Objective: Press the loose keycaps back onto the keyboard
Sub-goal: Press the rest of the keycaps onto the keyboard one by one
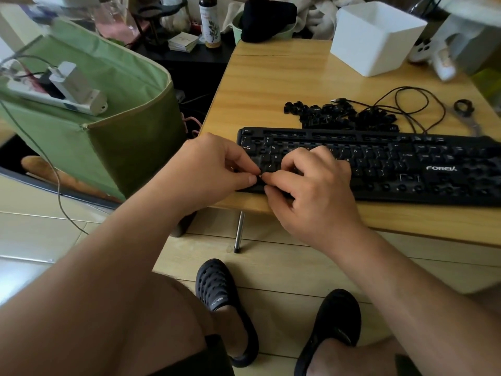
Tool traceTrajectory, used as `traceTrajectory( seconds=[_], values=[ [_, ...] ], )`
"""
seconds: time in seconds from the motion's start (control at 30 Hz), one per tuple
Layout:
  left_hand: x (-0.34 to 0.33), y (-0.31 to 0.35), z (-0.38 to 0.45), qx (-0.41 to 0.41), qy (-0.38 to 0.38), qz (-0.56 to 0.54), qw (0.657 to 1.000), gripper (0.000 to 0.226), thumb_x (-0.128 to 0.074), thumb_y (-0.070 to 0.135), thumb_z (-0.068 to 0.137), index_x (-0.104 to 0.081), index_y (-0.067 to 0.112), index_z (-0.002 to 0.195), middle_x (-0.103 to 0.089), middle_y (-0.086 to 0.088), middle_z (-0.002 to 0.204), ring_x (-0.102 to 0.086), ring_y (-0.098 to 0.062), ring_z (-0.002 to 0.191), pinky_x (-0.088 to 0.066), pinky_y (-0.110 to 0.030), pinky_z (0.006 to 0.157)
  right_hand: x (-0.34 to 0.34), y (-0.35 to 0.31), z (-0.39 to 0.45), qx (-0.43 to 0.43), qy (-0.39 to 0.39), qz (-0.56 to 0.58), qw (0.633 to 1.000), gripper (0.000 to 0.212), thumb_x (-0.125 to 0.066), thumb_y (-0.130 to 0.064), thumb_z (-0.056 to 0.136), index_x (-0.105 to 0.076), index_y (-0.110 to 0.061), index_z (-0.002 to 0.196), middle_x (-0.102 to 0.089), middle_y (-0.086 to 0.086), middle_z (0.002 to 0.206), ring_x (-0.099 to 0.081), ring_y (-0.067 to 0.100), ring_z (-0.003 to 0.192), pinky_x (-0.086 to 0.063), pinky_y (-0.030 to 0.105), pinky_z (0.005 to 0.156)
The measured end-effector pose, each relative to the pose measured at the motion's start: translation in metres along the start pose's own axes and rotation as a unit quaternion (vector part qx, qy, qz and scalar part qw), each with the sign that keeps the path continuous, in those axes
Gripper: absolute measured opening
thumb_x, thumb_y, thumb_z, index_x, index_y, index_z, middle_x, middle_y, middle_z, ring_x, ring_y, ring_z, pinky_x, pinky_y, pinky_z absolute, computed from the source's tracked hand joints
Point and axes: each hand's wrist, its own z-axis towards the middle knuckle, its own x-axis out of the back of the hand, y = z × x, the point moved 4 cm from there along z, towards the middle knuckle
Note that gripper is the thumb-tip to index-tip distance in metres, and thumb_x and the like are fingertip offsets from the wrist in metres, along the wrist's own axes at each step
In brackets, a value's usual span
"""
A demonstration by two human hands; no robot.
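Both hands met over the near-left corner of the black keyboard [379, 164], which lay along the front edge of the wooden table [271, 85]. The left hand [206, 169] had its thumb and forefinger curled together, and the right hand [311, 191] mirrored it, thumb and forefinger tips brought in from the other side; between the two pinches sat a small dark piece, apparently a keycap [260, 177], though it was too small and too covered to tell which hand truly had hold of it. The remaining fingers of the right hand were bent and rested on the key rows just beyond the grip. Around the grip many key positions stood bare, with a few lettered keys seated just behind it, and more fitted keys lay farther to the right, past the brand lettering. Behind the grip and off to the right, beyond the keyboard's far edge, lay a pile of loose keycaps [341, 115], touching a tangle of thin black cable [412, 104]. Farther back stood a white square box [376, 36]. To the left of the grip, off the table, stood a green fabric bin [113, 109].
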Motion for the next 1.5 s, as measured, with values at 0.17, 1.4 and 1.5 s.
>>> traceTrajectory(
  seconds=[0.17,1.4,1.5],
  values=[
    [-0.002,-0.001,0.003,0.024,-0.017,-0.021,0.999,0.010,-0.085,0.034,0.084,-0.079,0.040,0.079,-0.063,0.033,0.063,-0.057,0.014,0.063,-0.035,-0.003,0.051,-0.001,-0.001,0.000,0.002,-0.015,-0.013,1.000,0.017,-0.063,-0.037,0.095,-0.078,-0.028,0.092,-0.057,-0.004,0.097,-0.050,0.025,0.095,-0.030,0.038,0.072],
    [0.002,0.010,0.072,-0.001,0.137,-0.104,0.985,0.020,-0.074,0.043,0.085,-0.065,0.042,0.103,-0.057,0.012,0.104,-0.054,-0.005,0.092,-0.057,-0.038,0.078,0.004,0.103,0.136,-0.229,-0.272,-0.114,0.928,0.030,-0.081,-0.051,0.084,-0.078,-0.021,0.081,-0.072,0.000,0.089,-0.066,0.024,0.087,-0.055,0.033,0.074],
    [0.002,0.012,0.076,-0.004,0.147,-0.107,0.983,0.019,-0.073,0.043,0.085,-0.066,0.042,0.103,-0.059,0.013,0.104,-0.054,-0.002,0.093,-0.052,-0.032,0.076,0.000,0.101,0.139,-0.222,-0.288,-0.114,0.925,0.023,-0.082,-0.044,0.085,-0.078,-0.021,0.083,-0.073,0.001,0.091,-0.066,0.024,0.090,-0.054,0.032,0.076]
  ],
)
